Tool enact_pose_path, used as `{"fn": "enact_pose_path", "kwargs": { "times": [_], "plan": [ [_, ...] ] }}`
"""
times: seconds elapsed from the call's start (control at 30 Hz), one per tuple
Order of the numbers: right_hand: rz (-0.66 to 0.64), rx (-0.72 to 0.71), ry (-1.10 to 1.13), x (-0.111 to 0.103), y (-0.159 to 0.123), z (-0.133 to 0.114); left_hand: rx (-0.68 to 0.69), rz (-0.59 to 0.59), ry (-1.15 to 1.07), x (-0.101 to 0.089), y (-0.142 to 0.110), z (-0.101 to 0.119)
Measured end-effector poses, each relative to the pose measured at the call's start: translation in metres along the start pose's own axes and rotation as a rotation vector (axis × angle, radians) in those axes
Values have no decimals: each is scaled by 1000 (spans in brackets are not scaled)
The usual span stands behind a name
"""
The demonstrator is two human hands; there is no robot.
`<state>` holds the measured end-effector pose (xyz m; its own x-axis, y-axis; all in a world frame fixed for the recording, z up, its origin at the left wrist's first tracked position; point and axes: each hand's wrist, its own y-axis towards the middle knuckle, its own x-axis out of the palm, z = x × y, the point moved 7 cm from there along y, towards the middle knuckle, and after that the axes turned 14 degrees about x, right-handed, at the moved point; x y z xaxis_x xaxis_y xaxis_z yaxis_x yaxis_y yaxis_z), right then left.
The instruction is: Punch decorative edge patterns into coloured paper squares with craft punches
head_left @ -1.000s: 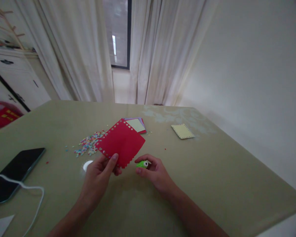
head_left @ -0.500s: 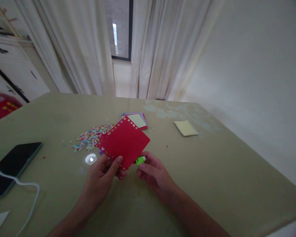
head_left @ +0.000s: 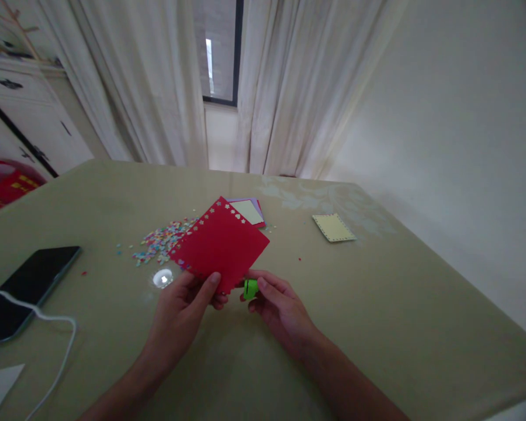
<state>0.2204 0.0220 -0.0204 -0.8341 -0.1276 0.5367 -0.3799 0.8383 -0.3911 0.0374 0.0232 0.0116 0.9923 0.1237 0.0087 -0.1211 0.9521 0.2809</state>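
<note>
A square sheet of red paper, with small punched shapes along several edges, is pinched by its lower corner in my left hand. My thumb lies on top of the sheet and the fingers are beneath it. In my right hand is a small green craft punch, gripped between thumb and fingers just right of the paper's lower edge. Whether the punch touches the paper I cannot tell. Behind the sheet lies a heap of colourful paper confetti, partly covered by it.
A stack of coloured paper lies beyond the red sheet. Yellowish paper squares with punched edges rest farther right. A clear round object is beside my left hand. At left are a phone, a white cable and white paper.
My right hand has turned the punch, so its white part no longer shows and my thumb now rests against its right side. The red sheet has shifted slightly; the whole view has moved a little.
</note>
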Motion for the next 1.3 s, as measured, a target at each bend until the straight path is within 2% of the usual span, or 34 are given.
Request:
{"fn": "enact_pose_path", "kwargs": {
  "times": [0.33, 0.7, 1.07, 1.3],
  "plan": [
    [62, -90, -75, -5, -1, -9, 1, -26, -56, 5, 0, 3],
    [30, -84, -118, -2, -3, -7, -78, -46, -66, 12, -7, 1],
    [65, -110, -97, -3, -4, -11, -58, -79, -53, 12, -9, -1],
    [30, -93, -175, 2, -4, -10, -52, -97, -60, 15, -9, -5]
  ]
}}
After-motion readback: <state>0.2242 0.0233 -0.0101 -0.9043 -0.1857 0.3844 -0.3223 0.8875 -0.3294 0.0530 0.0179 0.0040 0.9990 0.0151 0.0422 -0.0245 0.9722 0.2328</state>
